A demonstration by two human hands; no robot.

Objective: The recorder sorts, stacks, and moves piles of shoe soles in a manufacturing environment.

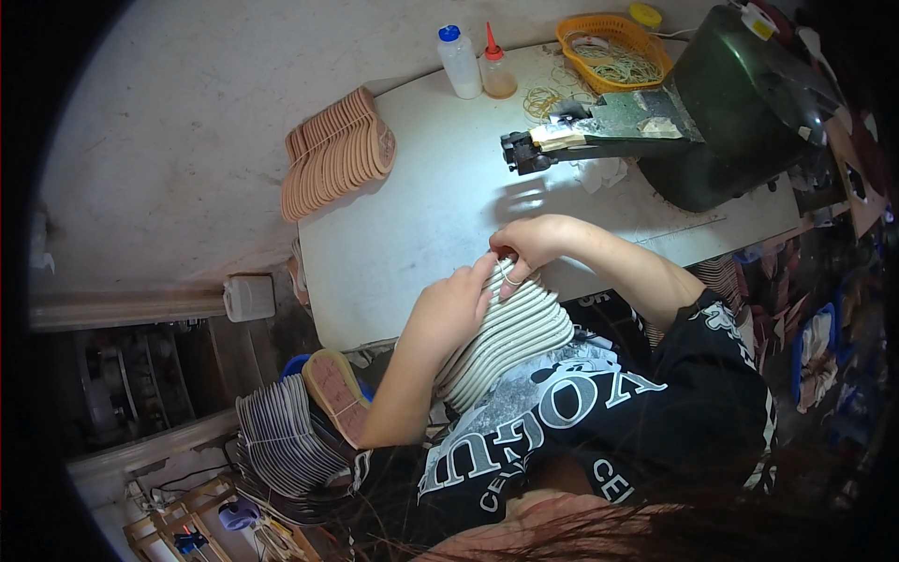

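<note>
A stack of several pale shoe soles (pixel 506 342) leans between my body and the table's near edge, their rims showing as parallel ridges. At the far end of the stack my left hand (pixel 459 300) presses along its left side, fingers bent against the soles. From the right my right hand (pixel 531 248) reaches over the same end, fingers curled and gripping there. A thin pale loop, perhaps a band or string (pixel 510 278), shows by the right hand's fingers. Both hands' fingertips come close together, partly hiding each other.
On the table (pixel 375 272) stand a green machine (pixel 740 103) with a protruding arm, a blue-capped bottle (pixel 460 66), a red-tipped bottle (pixel 498 70) and an orange basket (pixel 613 51) of bands. A bundle of tan soles (pixel 337 155) lies at the left edge. Tied soles (pixel 286 436) stand lower left.
</note>
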